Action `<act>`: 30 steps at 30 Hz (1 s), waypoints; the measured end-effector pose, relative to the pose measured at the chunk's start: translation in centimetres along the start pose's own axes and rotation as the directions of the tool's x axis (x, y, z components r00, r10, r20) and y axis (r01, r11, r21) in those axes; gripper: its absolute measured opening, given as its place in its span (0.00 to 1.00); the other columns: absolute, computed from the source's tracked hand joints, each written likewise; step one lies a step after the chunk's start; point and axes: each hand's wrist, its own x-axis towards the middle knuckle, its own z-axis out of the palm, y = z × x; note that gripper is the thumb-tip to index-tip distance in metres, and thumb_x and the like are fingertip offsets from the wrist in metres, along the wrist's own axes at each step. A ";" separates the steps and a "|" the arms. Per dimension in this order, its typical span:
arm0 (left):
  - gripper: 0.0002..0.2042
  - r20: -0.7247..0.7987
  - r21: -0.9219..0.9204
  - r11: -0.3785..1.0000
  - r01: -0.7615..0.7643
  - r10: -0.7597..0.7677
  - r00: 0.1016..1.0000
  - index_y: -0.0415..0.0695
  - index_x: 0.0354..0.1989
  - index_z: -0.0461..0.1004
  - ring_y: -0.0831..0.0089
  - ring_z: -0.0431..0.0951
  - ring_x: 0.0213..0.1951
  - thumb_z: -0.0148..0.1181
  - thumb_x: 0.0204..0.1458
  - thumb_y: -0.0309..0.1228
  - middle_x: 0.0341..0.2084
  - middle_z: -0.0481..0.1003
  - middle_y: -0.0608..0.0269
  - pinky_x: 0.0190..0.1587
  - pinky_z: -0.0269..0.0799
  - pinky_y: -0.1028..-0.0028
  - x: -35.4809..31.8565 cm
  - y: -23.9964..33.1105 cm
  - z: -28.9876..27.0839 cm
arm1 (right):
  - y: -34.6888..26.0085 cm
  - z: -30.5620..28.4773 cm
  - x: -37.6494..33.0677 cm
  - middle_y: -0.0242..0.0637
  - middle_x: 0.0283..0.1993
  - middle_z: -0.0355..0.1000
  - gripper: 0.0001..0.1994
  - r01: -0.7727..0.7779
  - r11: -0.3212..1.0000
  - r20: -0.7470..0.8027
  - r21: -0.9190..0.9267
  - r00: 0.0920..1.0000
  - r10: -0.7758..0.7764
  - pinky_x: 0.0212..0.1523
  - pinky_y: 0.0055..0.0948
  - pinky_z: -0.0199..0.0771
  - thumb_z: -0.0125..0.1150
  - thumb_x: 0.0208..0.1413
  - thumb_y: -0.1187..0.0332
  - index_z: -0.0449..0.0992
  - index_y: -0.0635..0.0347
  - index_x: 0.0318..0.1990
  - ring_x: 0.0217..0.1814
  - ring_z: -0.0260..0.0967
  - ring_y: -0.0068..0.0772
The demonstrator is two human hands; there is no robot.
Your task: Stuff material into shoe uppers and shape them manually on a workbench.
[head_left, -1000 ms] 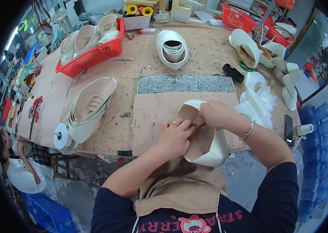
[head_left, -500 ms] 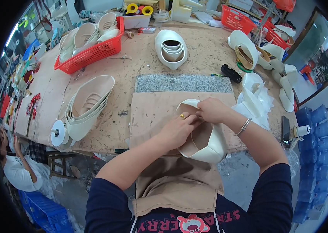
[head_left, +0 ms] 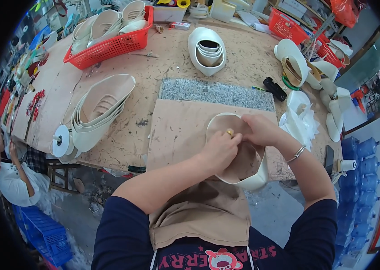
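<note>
A white shoe upper (head_left: pixel 256 179) with a beige lining lies at the near edge of the table, its opening facing up. My right hand (head_left: pixel 262 130) grips its right rim, with the thumb reaching inside. Over the opening, my left hand (head_left: pixel 221 149) is closed, its fingertips pinching at the lining close to my right thumb. My fingers hide the exact spot they hold. Beneath the upper is a flat beige board (head_left: pixel 176 135), with a speckled grey slab (head_left: pixel 217 93) along its far side.
Nested shoe uppers (head_left: pixel 82 130) stand at left beside a white spool (head_left: pixel 61 141). A red basket (head_left: pixel 122 48) of uppers is behind them. Another white upper (head_left: pixel 193 47) sits far centre. More uppers (head_left: pixel 293 56), a black object (head_left: pixel 274 88) and white plastic (head_left: pixel 302 121) lie right. A person (head_left: pixel 17 180) sits left.
My left hand has turned knuckles-up and moved slightly right and down into the opening. The upper's opening has tipped more toward me. The whole view has shifted slightly.
</note>
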 end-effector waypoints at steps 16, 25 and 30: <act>0.27 -0.087 0.045 0.997 -0.059 0.063 0.994 0.40 0.53 0.68 0.69 0.68 0.46 0.56 0.41 0.35 0.41 0.68 0.62 0.50 0.65 0.77 0.3 -0.2 2.1 | 0.8 0.9 -0.9 0.53 0.45 0.66 0.22 0.033 0.999 0.091 -0.010 0.995 -0.032 0.48 0.42 0.67 0.65 0.40 0.76 0.64 0.65 0.44 0.50 0.65 0.58; 0.22 -0.187 0.056 0.998 0.017 -0.006 0.982 0.43 0.49 0.70 0.71 0.68 0.38 0.55 0.42 0.34 0.32 0.64 0.65 0.32 0.65 0.74 2.9 0.3 1.1 | 3.7 -0.8 -4.1 0.50 0.44 0.67 0.22 -0.146 0.975 -0.036 -0.168 0.989 0.142 0.40 0.33 0.70 0.70 0.39 0.69 0.68 0.65 0.41 0.45 0.70 0.46; 0.20 -0.207 -0.030 0.977 -0.210 0.199 0.958 0.43 0.50 0.69 0.65 0.68 0.47 0.52 0.46 0.34 0.39 0.66 0.60 0.49 0.66 0.68 4.8 -0.2 1.9 | 5.1 -1.6 -4.0 0.33 0.13 0.71 0.18 -0.399 0.916 0.319 -0.032 0.865 0.388 0.24 0.29 0.73 0.67 0.42 0.58 0.75 0.63 0.13 0.16 0.71 0.28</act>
